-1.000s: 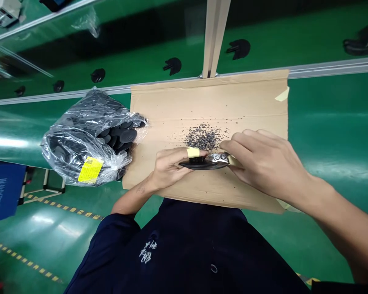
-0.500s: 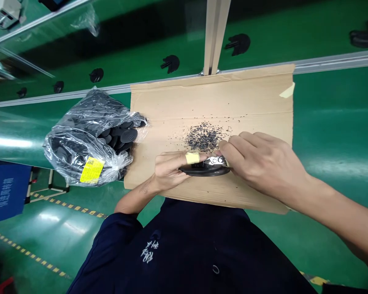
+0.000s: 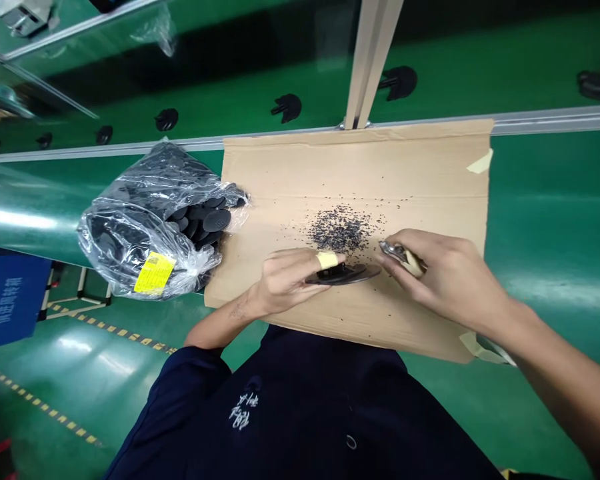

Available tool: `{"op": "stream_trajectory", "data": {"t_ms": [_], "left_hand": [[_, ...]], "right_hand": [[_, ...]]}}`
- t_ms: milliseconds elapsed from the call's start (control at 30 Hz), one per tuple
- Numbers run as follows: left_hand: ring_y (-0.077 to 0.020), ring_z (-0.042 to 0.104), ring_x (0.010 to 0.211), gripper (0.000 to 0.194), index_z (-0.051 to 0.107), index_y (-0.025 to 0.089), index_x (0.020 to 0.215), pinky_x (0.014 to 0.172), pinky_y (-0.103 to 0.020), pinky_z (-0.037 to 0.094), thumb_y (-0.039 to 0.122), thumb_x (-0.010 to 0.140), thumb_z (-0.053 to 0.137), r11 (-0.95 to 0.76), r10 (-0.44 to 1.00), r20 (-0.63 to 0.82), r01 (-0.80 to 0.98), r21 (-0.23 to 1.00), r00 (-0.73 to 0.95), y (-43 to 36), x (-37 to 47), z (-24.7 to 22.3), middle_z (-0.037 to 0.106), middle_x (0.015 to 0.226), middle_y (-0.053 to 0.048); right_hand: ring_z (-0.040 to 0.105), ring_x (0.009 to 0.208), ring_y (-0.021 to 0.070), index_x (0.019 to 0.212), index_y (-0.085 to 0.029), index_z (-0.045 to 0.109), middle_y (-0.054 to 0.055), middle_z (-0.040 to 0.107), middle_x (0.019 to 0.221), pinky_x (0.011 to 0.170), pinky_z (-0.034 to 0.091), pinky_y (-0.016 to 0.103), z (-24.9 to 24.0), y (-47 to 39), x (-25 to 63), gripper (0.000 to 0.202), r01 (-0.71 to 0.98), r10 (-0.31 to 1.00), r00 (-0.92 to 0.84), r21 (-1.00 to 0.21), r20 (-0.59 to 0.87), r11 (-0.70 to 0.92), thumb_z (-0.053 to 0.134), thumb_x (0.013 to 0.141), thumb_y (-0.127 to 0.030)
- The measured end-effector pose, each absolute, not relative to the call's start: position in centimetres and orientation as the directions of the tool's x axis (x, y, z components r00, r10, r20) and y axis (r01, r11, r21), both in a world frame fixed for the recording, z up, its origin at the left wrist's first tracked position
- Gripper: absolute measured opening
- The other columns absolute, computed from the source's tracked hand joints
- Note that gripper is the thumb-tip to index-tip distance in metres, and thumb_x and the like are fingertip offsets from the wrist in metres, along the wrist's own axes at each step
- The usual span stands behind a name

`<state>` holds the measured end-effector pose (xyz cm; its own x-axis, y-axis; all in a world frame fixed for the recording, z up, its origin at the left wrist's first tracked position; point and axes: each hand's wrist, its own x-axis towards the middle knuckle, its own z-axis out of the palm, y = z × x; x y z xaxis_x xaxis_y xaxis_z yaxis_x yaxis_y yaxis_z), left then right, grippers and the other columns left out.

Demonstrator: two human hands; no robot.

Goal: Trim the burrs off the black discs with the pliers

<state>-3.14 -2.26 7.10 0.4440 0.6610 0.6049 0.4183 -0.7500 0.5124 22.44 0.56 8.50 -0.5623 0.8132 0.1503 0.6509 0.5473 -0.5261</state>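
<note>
The far edge of the cardboard sheet (image 3: 280,167) is laid along the metal rail (image 3: 555,122), and its left side is bordered by the plastic bag (image 3: 130,193). A stretch of cardboard is left between the bag and the left hand (image 3: 286,277); to the right, beyond the sheet, green bench (image 3: 545,220) is seen.

A thin black part (image 3: 353,274) is pinched by the left hand above the near half of the sheet, tilted nearly edge-on; one finger is wrapped in pale yellow tape (image 3: 329,260). A metal-headed hand tool (image 3: 394,251) is grasped by the curled right hand (image 3: 430,267), its tip held just beside the part's right end.

Black crumbs (image 3: 341,230) are scattered on the cardboard beyond the hands. Black discs (image 3: 215,221) are shown at the bag's mouth, and a yellow label (image 3: 155,272) is stuck on its side. Beyond the rail, black pieces (image 3: 289,107) are spaced out in a row. On the green floor (image 3: 75,380), striped lines are marked near a blue box (image 3: 13,300).
</note>
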Motion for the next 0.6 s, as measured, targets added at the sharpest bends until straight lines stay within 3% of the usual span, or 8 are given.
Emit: {"op": "stream_trajectory", "data": {"t_ms": [133,267,400,500,600], "left_hand": [[-0.0165,0.071,0.082,0.020,0.066,0.016,0.115,0.075,-0.030,0.059,0.027,0.100,0.060,-0.752,0.653,0.590,0.498,0.432,0.474,-2.3,-3.2,7.1,0.075,0.087,-0.006],[-0.0181,0.063,0.084,0.017,0.062,0.016,0.109,0.074,-0.031,0.052,0.026,0.104,0.049,-0.681,0.725,0.426,0.659,0.321,0.541,-0.6,-4.9,7.9,0.069,0.091,-0.007],[-0.0178,0.058,0.081,0.034,0.058,0.017,0.101,0.073,-0.029,0.047,0.039,0.109,0.033,-0.597,0.799,0.295,0.752,0.280,0.525,6.7,-10.2,8.7,0.063,0.089,-0.006],[-0.0234,0.059,0.092,0.038,0.059,0.014,0.110,0.086,-0.035,0.048,0.034,0.108,0.027,-0.442,0.892,0.176,0.884,0.152,0.416,14.3,-14.8,9.2,0.063,0.097,-0.011],[-0.0315,0.054,0.120,0.040,0.051,0.011,0.137,0.104,-0.043,0.043,0.029,0.105,0.035,-0.241,0.970,0.025,0.970,-0.014,0.241,20.9,-17.9,8.9,0.059,0.128,-0.019]], "right_hand": [[0.063,0.073,0.0237,0.100,-0.020,0.058,0.008,0.066,0.084,0.061,0.044,0.034,6.5,-0.2,22.9,0.024,0.699,0.871,-0.480,-0.554,0.105,0.453,0.054,0.096,-0.043],[0.064,0.083,0.0266,0.114,-0.018,0.053,0.012,0.064,0.096,0.067,0.049,0.036,4.6,-1.2,24.0,0.039,0.703,0.880,-0.460,-0.554,0.123,0.445,0.060,0.091,-0.049],[0.069,0.086,0.0306,0.123,-0.020,0.051,0.014,0.066,0.102,0.069,0.055,0.040,3.2,-2.3,25.4,0.048,0.699,0.900,-0.411,-0.585,0.143,0.412,0.062,0.089,-0.052],[0.072,0.083,0.0323,0.126,-0.033,0.053,0.011,0.070,0.099,0.065,0.057,0.040,2.7,-3.0,26.1,0.042,0.662,0.973,-0.225,-0.724,0.053,0.193,0.064,0.089,-0.050],[0.074,0.084,0.0335,0.109,-0.045,0.064,0.010,0.072,0.090,0.066,0.058,0.040,3.0,-3.5,26.5,0.020,0.465,0.993,0.033,-0.878,-0.115,-0.117,0.065,0.089,-0.046]]}}
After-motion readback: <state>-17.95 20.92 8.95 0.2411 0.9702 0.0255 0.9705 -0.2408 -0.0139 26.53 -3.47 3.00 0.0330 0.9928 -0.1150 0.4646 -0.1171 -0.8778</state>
